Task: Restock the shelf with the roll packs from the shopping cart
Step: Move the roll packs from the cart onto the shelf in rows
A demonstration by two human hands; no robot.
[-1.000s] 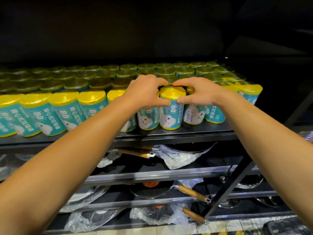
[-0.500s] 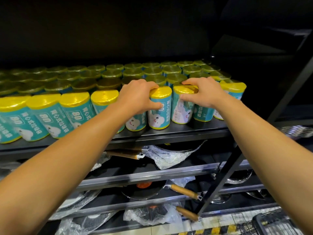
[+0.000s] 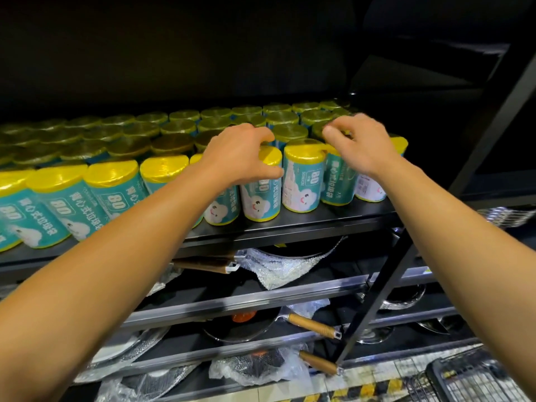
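— So, head view: where are my hands?
— Your left hand (image 3: 240, 158) curls around a front-row pack (image 3: 262, 184) on the shelf (image 3: 290, 227). Right hand (image 3: 362, 146) hovers over the next packs, fingers loosely bent, gripping nothing I can see. Cart (image 3: 475, 378) sits bottom right.

The light falls from above and in front, bright on the yellow tops of the front roll packs (image 3: 303, 150) where the wrap glints, while the rows behind sink into murk and the space above the shelf (image 3: 290, 227) is near black. The right hand (image 3: 362, 146) is smeared with motion blur. Towards the edges the wide lens bends the shelf lines and stretches the forearms.
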